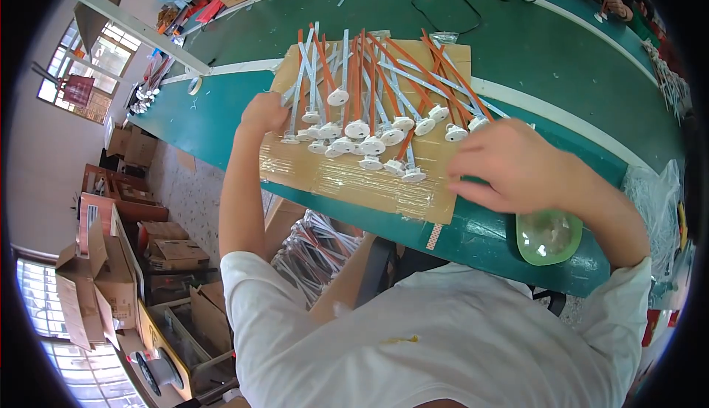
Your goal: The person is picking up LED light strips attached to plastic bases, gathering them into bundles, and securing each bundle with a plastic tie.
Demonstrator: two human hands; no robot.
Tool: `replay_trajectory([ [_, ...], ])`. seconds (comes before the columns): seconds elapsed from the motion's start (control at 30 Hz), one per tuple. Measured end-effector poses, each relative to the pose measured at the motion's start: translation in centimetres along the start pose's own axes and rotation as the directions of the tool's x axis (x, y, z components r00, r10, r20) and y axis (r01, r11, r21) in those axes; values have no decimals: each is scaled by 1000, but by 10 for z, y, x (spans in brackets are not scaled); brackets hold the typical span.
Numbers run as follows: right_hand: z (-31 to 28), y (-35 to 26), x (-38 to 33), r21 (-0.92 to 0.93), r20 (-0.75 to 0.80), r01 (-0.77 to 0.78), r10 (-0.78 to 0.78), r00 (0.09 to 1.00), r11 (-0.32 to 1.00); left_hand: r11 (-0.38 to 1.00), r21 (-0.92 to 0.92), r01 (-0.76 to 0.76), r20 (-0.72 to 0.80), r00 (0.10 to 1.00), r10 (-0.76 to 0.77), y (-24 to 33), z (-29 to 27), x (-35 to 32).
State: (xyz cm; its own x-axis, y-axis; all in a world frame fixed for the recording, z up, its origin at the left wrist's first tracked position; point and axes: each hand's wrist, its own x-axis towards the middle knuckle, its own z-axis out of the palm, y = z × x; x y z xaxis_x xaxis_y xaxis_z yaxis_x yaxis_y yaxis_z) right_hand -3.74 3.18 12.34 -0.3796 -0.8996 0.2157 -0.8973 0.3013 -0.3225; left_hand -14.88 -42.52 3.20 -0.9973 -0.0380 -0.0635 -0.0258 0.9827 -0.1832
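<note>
A brown cardboard sheet [292, 172], partly covered with shiny clear tape, lies on the green table. Across it rests a pile of thin white and orange strips [360, 76], each seeming to end in a round white disc [357, 129] toward me. At the sheet's left edge my left hand [266, 112] is closed beside the leftmost strips; its fingertips are hidden, so what it grips cannot be made out. My right hand [513, 164] hovers by the sheet's right edge, near the rightmost discs, its thumb and fingers apart with nothing visible between them.
A light green bowl [549, 237] stands under my right forearm. Below the table's front edge, a carton holds many more strips [317, 249]. Clear plastic bags [653, 201] lie at the right. A black cable [443, 2] crosses the far table, where another person's hands [617, 9] work.
</note>
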Motion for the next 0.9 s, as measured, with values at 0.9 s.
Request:
replay_trajectory([
  [0.9, -27, -4, -3, -114, 106, -140, 152, 983, 984, 929, -334, 157, -126, 970, -209, 27, 0, 19],
])
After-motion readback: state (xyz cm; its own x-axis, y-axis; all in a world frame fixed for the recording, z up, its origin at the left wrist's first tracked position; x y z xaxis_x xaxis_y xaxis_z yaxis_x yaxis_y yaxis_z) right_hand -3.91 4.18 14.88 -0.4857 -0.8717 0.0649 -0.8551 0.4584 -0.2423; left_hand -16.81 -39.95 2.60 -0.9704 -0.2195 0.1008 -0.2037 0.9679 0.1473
